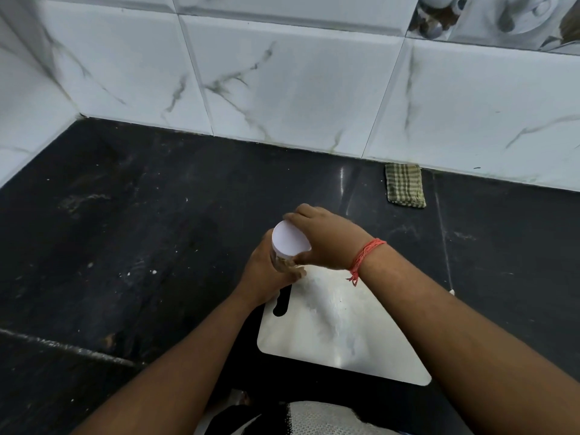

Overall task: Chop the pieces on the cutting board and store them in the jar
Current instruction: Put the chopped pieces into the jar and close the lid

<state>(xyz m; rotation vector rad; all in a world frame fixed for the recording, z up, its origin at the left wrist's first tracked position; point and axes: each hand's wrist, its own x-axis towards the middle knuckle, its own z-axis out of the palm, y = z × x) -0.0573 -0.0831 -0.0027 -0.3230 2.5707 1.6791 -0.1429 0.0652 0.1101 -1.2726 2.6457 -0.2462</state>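
left hand [266, 274] grips jar [282, 260] body to steady it | right hand [326, 237] grips white lid [290, 240], likely closing | cutting board [339, 321] bare, at table [125, 230] front edge

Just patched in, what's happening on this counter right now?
A person is closing up the jar. The left hand grips its clear body, which shows brownish pieces inside, while the right hand holds the white lid on top. The steel cutting board beneath shows no pieces on its visible part. A folded checked cloth lies by the wall on the black counter.
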